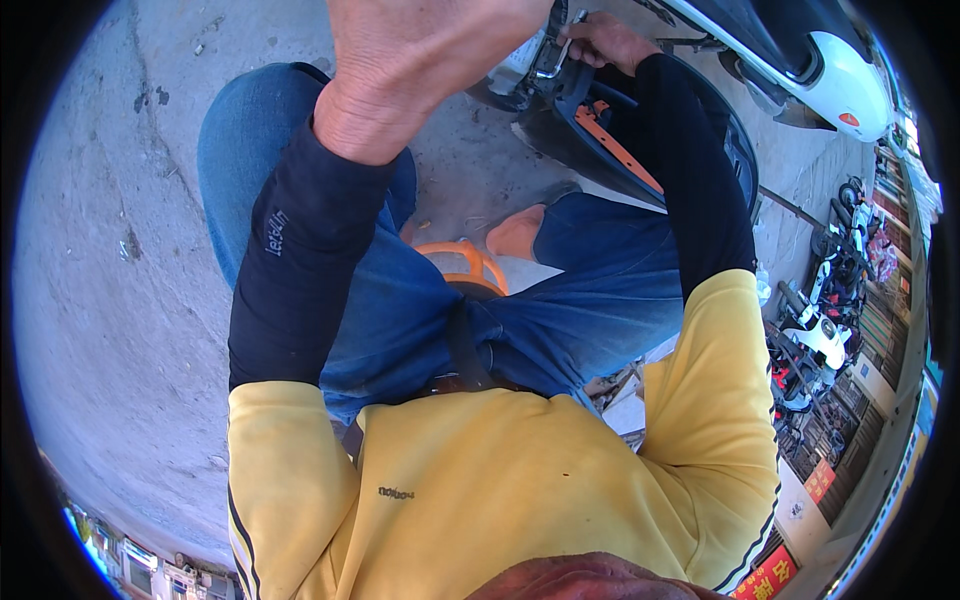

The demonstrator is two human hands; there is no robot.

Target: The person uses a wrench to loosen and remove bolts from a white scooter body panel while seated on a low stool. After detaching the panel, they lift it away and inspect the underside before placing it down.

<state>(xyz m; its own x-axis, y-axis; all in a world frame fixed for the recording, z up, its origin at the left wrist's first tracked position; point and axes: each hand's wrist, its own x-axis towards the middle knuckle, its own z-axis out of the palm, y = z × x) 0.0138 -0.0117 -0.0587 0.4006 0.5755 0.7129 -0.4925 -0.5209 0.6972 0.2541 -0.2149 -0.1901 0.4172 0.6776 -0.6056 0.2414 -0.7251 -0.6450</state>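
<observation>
My left hand (435, 50) reaches forward at the top edge, close to the camera. Its wrist and back show, but the fingers are cut off or hidden. To its right, my right hand (612, 42) has its fingers curled around a bent, shiny metal bar (556, 62), whose exact kind I cannot make out. The bar stands against a grey metal part (516, 72), which my left hand partly covers. Just below my right hand lies a black curved vehicle part (560, 138) with an orange strip (618, 150) along it.
Between my jeans-clad legs shows an orange stool (468, 262) under me. A white and black scooter (845, 85) stands at the upper right. Farther right are several parked motorcycles (822, 335) beside a shopfront. Grey concrete ground (120, 300) stretches to the left.
</observation>
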